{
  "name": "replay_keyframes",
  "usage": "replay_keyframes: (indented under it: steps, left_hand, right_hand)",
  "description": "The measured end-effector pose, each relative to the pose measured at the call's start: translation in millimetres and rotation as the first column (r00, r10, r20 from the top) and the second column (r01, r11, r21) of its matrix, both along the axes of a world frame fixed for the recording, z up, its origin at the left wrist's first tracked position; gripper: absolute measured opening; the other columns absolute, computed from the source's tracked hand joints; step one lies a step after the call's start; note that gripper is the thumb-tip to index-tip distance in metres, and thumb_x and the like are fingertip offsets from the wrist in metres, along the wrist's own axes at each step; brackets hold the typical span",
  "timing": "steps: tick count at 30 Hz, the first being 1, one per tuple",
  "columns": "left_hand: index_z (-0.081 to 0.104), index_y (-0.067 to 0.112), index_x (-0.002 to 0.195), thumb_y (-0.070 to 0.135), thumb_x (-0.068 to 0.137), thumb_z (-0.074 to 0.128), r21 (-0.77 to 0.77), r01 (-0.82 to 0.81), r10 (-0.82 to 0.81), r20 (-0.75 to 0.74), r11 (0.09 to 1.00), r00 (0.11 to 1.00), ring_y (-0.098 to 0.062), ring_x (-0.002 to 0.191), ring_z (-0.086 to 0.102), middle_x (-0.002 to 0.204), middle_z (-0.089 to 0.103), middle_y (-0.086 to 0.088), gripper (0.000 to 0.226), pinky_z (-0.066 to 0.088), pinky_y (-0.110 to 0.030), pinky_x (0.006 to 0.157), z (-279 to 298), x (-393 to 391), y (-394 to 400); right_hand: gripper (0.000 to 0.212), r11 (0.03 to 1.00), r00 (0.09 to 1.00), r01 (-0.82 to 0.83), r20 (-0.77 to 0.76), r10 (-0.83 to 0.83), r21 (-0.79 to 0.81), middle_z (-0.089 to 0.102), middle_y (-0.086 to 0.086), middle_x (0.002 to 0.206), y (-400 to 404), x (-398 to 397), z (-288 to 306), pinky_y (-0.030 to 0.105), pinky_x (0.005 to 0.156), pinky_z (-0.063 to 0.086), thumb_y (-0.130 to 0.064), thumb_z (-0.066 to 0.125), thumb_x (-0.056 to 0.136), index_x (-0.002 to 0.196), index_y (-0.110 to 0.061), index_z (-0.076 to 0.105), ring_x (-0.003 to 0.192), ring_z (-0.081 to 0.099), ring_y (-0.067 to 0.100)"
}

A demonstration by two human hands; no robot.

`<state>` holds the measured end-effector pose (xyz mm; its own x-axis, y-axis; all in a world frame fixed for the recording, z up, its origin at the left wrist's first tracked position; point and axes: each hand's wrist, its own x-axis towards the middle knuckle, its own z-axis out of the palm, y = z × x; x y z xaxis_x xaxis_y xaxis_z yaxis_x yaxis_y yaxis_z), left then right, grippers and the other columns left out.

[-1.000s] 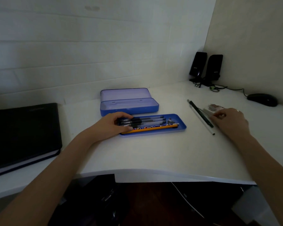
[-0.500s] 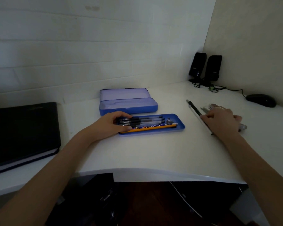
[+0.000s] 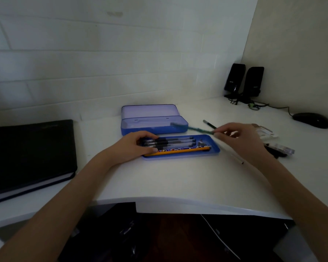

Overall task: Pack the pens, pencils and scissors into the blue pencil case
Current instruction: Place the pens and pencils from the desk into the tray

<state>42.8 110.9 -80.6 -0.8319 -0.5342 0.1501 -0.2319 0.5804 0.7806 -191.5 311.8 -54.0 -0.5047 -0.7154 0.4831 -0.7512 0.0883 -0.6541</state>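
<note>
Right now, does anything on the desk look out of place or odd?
Nothing damaged or spilled. The blue tray lies outside the open pencil case, and a thin white pen lies loose on the desk by the right hand.

Left hand palm down, fingers curled over the pens' left ends, forearm low. Right hand raised off tabletop, fingertips pinching a blurred green pencil, pointing left; forearm stretched forward.
</note>
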Motion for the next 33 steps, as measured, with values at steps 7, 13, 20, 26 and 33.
replay_keyframes:
  steps: [7, 13, 20, 26, 33]
  left_hand:
    - [0.06, 0.031, 0.109, 0.024, 0.08, 0.068, 0.005, -0.009, 0.009, 0.006, 1.0, 1.0, -0.005, 0.101, 0.061, 0.109, 0.063, 0.012, 0.031, 0.046, -0.02, 0.092, -2, 0, -3]
    - [0.062, 0.032, 0.111, 0.033, 0.082, 0.065, -0.007, -0.026, 0.026, 0.014, 1.0, 1.0, -0.002, 0.101, 0.06, 0.107, 0.062, 0.017, 0.029, 0.044, -0.017, 0.092, 2, 1, 0]
    - [0.059, 0.031, 0.117, 0.03, 0.071, 0.077, -0.014, 0.017, -0.017, 0.042, 1.0, 0.999, -0.005, 0.103, 0.06, 0.115, 0.061, 0.01, 0.05, 0.047, -0.018, 0.092, 4, 3, 2]
    - [0.059, 0.033, 0.115, 0.029, 0.07, 0.078, -0.015, 0.01, -0.009, 0.045, 1.0, 0.999, 0.0, 0.099, 0.06, 0.111, 0.061, 0.014, 0.049, 0.045, -0.009, 0.086, 5, 2, 3]
    - [0.059, 0.033, 0.114, 0.029, 0.072, 0.076, -0.037, -0.001, 0.003, 0.055, 0.999, 0.998, -0.002, 0.1, 0.059, 0.112, 0.061, 0.012, 0.045, 0.044, -0.014, 0.09, 5, 2, 4]
  right_hand:
    - [0.018, 0.96, 0.97, -0.229, -0.043, 0.238, 0.161, 0.069, -0.005, 0.078, -16, 19, -7, 0.012, 0.061, 0.041, -0.018, 0.074, 0.076, 0.078, -0.036, 0.073, 0.069, 0.058, 0.005]
    - [0.012, 0.936, 0.954, -0.27, -0.066, 0.291, 0.226, 0.067, -0.012, 0.073, -25, 32, -9, 0.011, 0.06, 0.039, -0.018, 0.076, 0.074, 0.084, -0.024, 0.077, 0.066, 0.057, 0.002]
    - [0.009, 0.96, 0.97, -0.241, 0.013, 0.242, 0.14, 0.069, -0.007, 0.073, -28, 28, -9, 0.007, 0.059, 0.04, -0.019, 0.074, 0.076, 0.08, -0.027, 0.073, 0.064, 0.055, -0.003]
    - [0.023, 0.927, 0.925, 0.37, -0.121, -0.36, 0.069, 0.068, 0.005, 0.092, -13, -20, -21, 0.034, 0.072, 0.049, -0.029, 0.064, 0.085, 0.104, -0.017, 0.069, 0.081, 0.06, 0.02]
    - [0.025, 0.817, 0.85, 0.523, -0.215, -0.481, 0.242, 0.068, 0.014, 0.108, -14, -22, -29, 0.039, 0.083, 0.051, -0.021, 0.058, 0.087, 0.106, -0.011, 0.07, 0.099, 0.061, 0.031]
